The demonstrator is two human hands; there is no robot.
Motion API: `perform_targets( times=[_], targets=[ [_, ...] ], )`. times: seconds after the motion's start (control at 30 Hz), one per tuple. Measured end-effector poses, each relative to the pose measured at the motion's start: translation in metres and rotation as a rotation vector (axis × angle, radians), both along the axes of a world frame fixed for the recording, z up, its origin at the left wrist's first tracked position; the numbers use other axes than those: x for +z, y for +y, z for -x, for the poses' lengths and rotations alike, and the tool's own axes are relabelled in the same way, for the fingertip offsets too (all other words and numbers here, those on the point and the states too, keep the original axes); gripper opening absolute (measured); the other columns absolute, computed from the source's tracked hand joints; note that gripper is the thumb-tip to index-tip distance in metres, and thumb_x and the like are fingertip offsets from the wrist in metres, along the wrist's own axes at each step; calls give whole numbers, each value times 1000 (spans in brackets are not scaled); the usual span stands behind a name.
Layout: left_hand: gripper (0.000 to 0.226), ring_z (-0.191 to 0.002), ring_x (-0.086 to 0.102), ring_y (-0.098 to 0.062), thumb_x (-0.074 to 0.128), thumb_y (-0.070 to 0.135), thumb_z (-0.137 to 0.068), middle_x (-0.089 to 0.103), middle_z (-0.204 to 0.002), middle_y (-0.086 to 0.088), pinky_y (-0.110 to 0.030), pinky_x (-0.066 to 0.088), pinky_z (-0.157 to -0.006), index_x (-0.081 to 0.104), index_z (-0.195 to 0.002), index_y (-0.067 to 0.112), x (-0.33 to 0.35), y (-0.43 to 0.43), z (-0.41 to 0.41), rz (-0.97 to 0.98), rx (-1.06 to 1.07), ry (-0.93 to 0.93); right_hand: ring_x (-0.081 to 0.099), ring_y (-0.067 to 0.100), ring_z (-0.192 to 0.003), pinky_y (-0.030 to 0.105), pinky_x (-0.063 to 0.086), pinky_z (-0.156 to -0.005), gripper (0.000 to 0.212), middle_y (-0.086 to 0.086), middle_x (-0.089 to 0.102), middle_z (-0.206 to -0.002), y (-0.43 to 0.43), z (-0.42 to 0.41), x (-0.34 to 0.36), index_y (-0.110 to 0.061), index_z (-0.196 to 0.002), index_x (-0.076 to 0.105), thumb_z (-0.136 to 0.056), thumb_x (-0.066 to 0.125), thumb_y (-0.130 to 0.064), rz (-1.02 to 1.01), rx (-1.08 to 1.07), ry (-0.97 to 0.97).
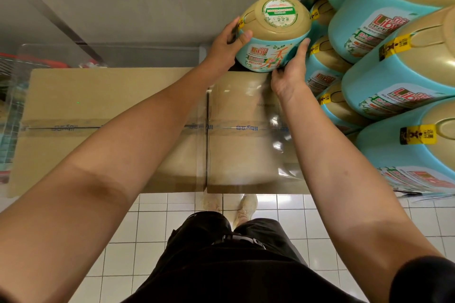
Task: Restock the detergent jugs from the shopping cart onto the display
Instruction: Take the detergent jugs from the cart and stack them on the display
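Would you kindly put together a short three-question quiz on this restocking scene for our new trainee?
1. True or false: the left hand and the right hand both hold the held jug.
2. Multiple choice: the arms reach across which thing to place it? A) a glass counter B) taped cardboard boxes C) a metal trolley shelf
3. Fill in: the stacked jugs stand on the person's ____ side of the held jug.

Key: 1 true; 2 B; 3 right.
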State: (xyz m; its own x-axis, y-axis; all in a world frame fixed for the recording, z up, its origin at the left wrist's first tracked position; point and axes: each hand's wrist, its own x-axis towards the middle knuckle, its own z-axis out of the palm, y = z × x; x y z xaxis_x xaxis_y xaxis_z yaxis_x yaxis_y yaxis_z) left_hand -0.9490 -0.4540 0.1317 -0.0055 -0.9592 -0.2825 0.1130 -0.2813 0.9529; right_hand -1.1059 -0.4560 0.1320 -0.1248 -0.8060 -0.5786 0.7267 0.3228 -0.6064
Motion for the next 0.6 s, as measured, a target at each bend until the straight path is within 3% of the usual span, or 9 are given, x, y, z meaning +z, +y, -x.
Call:
perform_targets(
  times=[0.03, 0.1, 0.17, 0.27, 0.33, 0.43, 0.5, 0.6],
  targets=[
    [61, -141, 53, -25, 64, 18, -105, 51, -156, -11, -45, 50, -114, 37, -159, 9, -1, 0, -2, -9, 16, -13, 58, 24, -137, 35, 50, -111, 60, 13, 61, -149, 3, -1, -2, -9, -150, 53, -108, 47, -52, -7, -12, 4],
    [61, -127, 61, -16, 71, 21, -101, 60, -144, -6, -25, 57, -96, 44, -154, 9, 0, 4, -7, -19, 46, -105, 53, 23, -142, 34, 43, -119, 57, 13, 56, -153, 12, -2, -6, -6, -151, 51, -109, 50, -45, -48, -1, 18],
    [57, -118, 62, -11, 73, 21, -99, 62, -132, -2, -13, 56, -81, 49, -149, 13, -1, 10, -14, -12, 61, -187, 46, 25, -148, 36, 38, -123, 58, 15, 49, -159, 24, 1, -8, -6, -155, 45, -110, 50, -42, -94, 53, 46],
    [46, -129, 58, -19, 69, 23, -102, 58, -143, -10, -33, 54, -100, 54, -144, 15, -8, 28, -24, -46, 37, -259, 44, 28, -149, 39, 34, -125, 55, 16, 48, -157, 47, 13, -12, -5, -153, 46, -110, 53, -38, -130, 118, 96],
    [40, -126, 58, -18, 67, 25, -103, 58, -145, -11, -39, 52, -98, 57, -141, 16, -10, 48, -29, -78, 20, -268, 51, 26, -143, 39, 38, -123, 40, 14, 57, -147, 61, 23, -14, -8, -139, 57, -109, 54, -34, -145, 143, 105],
    [30, -117, 60, -15, 65, 24, -104, 63, -137, -9, -39, 54, -95, 64, -133, 17, -15, 80, -34, -56, 4, -293, 64, 22, -122, 38, 44, -118, 22, 10, 66, -125, 78, 32, -13, -14, -110, 64, -110, 50, -32, -160, 196, 115],
    [25, -108, 62, -11, 66, 22, -104, 67, -125, -3, -38, 54, -92, 67, -128, 18, -18, 99, -36, -40, 6, -293, 66, 18, -107, 37, 47, -114, 22, 8, 68, -115, 90, 34, -11, -16, -106, 63, -111, 48, -32, -150, 218, 134],
    [17, -95, 65, 3, 67, 20, -103, 69, -110, 10, -30, 54, -87, 71, -120, 22, -17, 120, -38, -9, 5, -266, 66, 20, -112, 37, 48, -112, 23, 8, 69, -114, 107, 34, -4, -16, -108, 64, -112, 47, -31, -119, 240, 170]
  ],
)
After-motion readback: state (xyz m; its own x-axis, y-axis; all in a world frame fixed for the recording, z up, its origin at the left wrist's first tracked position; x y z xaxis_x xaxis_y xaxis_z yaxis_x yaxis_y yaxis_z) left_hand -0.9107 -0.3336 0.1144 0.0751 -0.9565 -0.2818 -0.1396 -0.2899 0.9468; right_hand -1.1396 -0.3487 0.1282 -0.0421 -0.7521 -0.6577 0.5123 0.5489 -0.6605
